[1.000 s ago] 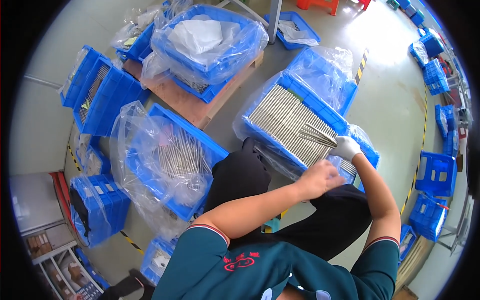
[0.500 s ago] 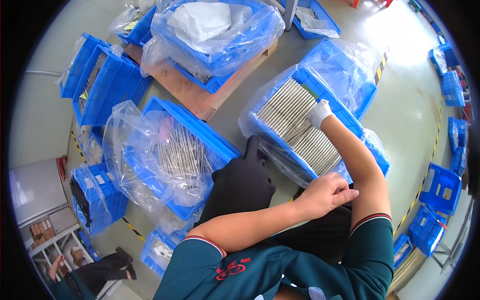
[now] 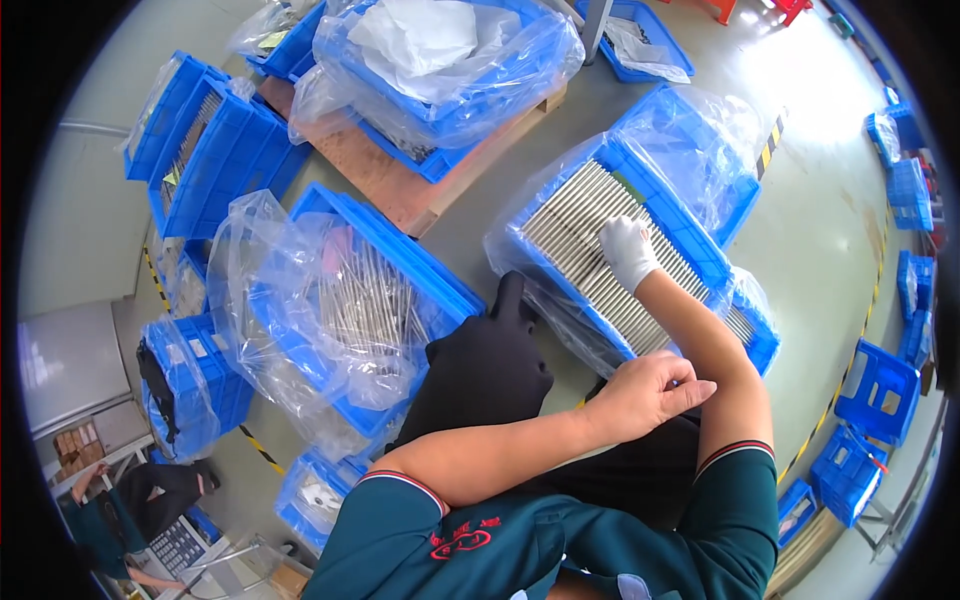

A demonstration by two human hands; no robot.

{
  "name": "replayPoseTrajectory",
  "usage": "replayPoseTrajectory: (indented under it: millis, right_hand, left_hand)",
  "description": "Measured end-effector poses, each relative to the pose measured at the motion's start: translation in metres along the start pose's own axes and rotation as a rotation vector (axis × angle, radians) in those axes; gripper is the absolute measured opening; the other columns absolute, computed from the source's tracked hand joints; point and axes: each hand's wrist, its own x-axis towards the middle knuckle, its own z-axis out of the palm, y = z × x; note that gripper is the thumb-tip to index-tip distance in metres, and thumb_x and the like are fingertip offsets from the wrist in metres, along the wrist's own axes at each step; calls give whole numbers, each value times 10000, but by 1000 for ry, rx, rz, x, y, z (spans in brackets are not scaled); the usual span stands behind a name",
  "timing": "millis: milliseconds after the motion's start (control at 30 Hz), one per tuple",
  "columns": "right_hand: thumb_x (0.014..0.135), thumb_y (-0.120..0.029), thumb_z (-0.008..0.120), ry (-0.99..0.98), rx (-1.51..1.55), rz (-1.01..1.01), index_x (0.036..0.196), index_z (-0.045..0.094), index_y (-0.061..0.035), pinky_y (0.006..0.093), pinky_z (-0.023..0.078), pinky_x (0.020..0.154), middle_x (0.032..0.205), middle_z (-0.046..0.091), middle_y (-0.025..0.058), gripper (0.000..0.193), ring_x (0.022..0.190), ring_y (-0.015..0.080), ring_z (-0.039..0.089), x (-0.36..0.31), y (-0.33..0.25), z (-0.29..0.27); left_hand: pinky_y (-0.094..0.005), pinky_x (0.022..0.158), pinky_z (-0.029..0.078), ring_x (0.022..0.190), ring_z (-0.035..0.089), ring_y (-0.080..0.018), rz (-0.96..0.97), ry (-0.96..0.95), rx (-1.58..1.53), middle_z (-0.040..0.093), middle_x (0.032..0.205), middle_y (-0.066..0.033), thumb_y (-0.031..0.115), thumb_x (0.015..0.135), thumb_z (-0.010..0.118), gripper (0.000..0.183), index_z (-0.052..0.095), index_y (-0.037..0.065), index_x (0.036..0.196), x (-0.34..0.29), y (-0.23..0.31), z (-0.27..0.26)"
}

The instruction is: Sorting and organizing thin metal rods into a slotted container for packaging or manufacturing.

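overhead, blue crates [image 3: 380,300] crowd a grey floor [image 3: 820,230]; gloved right hand [image 3: 628,250] lies flat on metal rods [image 3: 580,225], gripping nothing.

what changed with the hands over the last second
The gloved right hand moved from the near end of the blue crate of metal rods, where it pinched a few raised rods, up to the middle of the stack, and now lies flat on it, holding none. The bare left hand shifted from mid-air onto the right forearm. The other crates stayed where they were.
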Motion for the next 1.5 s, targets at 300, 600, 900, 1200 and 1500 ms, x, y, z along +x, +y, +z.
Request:
replayPoseTrajectory:
  millis: [300, 600, 900, 1200, 1500]
  right_hand:
    - [695, -42, 550, 181, 464, -134, 855, 595, -56, 417, 512, 709, 899, 582, 116, 168, 909, 299, 586, -38, 19, 16]
    - [740, -95, 528, 241, 517, -19, 800, 577, -56, 424, 497, 643, 832, 566, 139, 87, 778, 323, 599, -42, 10, 25]
    - [702, -70, 520, 242, 579, 7, 752, 579, -36, 426, 492, 673, 841, 569, 148, 85, 808, 331, 578, -64, 8, 25]
    - [723, -66, 518, 310, 616, -6, 772, 575, -41, 405, 480, 729, 853, 558, 133, 79, 855, 313, 560, -60, -3, 36]
    - [730, -103, 529, 330, 516, -54, 726, 641, -56, 442, 509, 579, 710, 612, 166, 121, 668, 355, 618, -91, 85, 7]
  left_hand:
    - [-266, 606, 396, 650, 444, -110, -40, -2, -42, 483, 700, -18, 346, 886, 612, 363, 557, 25, 725, -3, -2, 1]
    - [-231, 541, 368, 609, 413, -58, -115, -30, -108, 467, 665, 27, 323, 897, 605, 322, 568, 27, 776, 0, -5, 4]
    - [-224, 534, 356, 611, 402, -50, -145, -47, -117, 459, 672, 34, 313, 902, 600, 310, 583, 19, 807, 0, -4, 5]
    - [-216, 574, 409, 625, 462, -53, -183, -79, -119, 496, 680, 21, 307, 907, 594, 303, 578, 17, 823, -2, -8, 6]
    - [-219, 626, 427, 646, 511, -66, -168, -67, -177, 572, 698, -5, 286, 921, 574, 302, 610, 3, 820, 11, -4, 13]
